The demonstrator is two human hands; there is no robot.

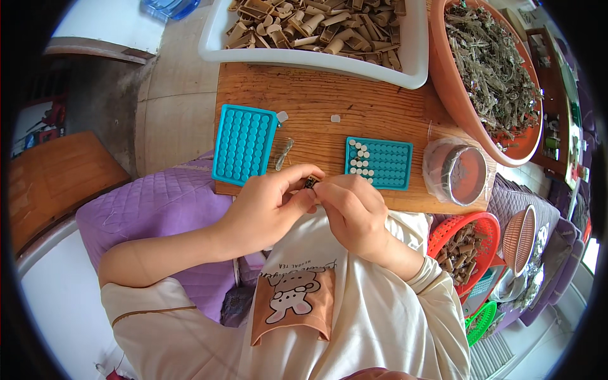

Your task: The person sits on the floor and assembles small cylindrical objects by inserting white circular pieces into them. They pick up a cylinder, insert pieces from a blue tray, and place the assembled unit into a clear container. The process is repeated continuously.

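Head view, clock hours read from the hands: one wooden counter (pixel 304 88) carries one white tub (pixel 316 59) at 12 o'clock, heaped with uncounted tan pieces (pixel 310 28). One orange basin (pixel 451 95) of tangled strands (pixel 494 66) is at 2. Two hands, left hand (pixel 263 206) and right hand (pixel 354 212), meet near the counter's edge. Two blue trays (pixel 244 144) lie at 10 and just before 3, the latter bearing several white discs (pixel 360 163); one clear round container (pixel 437 164) stands at 3. Both hands' fingers pinch one small dark piece (pixel 311 182) between them. Two whitish bits (pixel 335 118) lie at 11 and 1.
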